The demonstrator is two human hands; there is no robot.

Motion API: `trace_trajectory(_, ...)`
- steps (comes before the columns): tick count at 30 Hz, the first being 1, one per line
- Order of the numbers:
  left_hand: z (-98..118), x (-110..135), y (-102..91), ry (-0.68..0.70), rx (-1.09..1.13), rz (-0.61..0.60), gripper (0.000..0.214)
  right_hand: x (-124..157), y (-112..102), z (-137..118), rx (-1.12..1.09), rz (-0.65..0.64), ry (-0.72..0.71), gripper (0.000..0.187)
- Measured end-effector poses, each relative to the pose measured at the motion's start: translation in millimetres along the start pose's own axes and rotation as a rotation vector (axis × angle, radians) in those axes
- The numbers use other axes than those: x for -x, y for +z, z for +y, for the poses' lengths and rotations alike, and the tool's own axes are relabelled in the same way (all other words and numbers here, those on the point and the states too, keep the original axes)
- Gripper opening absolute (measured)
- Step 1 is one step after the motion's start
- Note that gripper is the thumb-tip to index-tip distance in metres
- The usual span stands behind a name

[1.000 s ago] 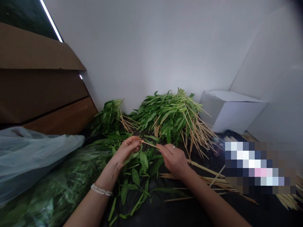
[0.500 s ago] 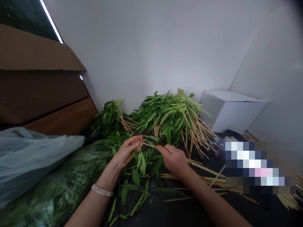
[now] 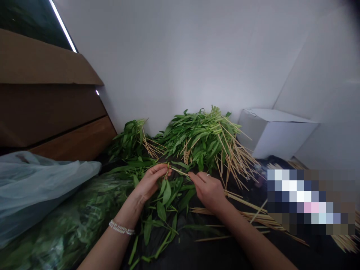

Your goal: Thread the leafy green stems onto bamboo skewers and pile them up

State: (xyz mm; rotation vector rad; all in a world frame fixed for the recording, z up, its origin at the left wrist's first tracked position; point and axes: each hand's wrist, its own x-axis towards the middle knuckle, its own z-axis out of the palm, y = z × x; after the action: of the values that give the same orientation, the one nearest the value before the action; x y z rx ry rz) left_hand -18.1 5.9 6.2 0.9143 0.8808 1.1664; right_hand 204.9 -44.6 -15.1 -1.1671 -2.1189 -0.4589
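Observation:
My left hand point(image 3: 150, 182) pinches a green leafy stem point(image 3: 166, 187) near its top, with the leaves hanging below the fingers. My right hand point(image 3: 209, 189), a ring on one finger, pinches a thin wooden skewer point(image 3: 180, 171) whose tip meets the stem at my left fingertips. Both hands hover over loose green leaves point(image 3: 161, 215) on a black surface. Behind the hands lies a big pile of skewered greens point(image 3: 202, 140), and a smaller bunch point(image 3: 131, 140) sits to its left.
A clear plastic bag of greens point(image 3: 47, 210) lies at the left. Bare skewers point(image 3: 253, 215) are strewn at the right. A white box point(image 3: 274, 131) stands against the wall, with brown cardboard point(image 3: 50, 97) at the far left. A blurred patch covers the right side.
The leafy stem has been drawn up against the skewer tip and its leaves now hang lower. Both hands stay almost where they were.

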Motion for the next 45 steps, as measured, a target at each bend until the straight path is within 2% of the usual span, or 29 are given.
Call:
trace_trajectory(7,-2.3,-1.8,-1.1,0.01,-0.018,-0.01,0.029,1.3,2.9,-0.4,-0.001,0.02,-0.005,0.032)
trace_trajectory(15,-2.3,-1.6,-2.5,-0.006,0.014,-0.002,0.033,1.3,5.3,0.7,-0.004,0.11,-0.04,0.029)
trace_trajectory(26,-1.2,-1.5,-0.3,-0.009,-0.014,0.015,0.035,1.5,5.6,0.6,-0.009,0.1,-0.037,0.03)
trace_trajectory(34,-4.8,-3.8,-1.3,0.074,-0.078,0.014,0.03,2.8,7.6,-1.4,-0.003,0.085,-0.022,0.03)
trace_trajectory(45,-4.4,-2.0,0.8,0.054,-0.082,0.003,0.029,4.5,9.3,-4.3,0.007,0.068,-0.025,0.03)
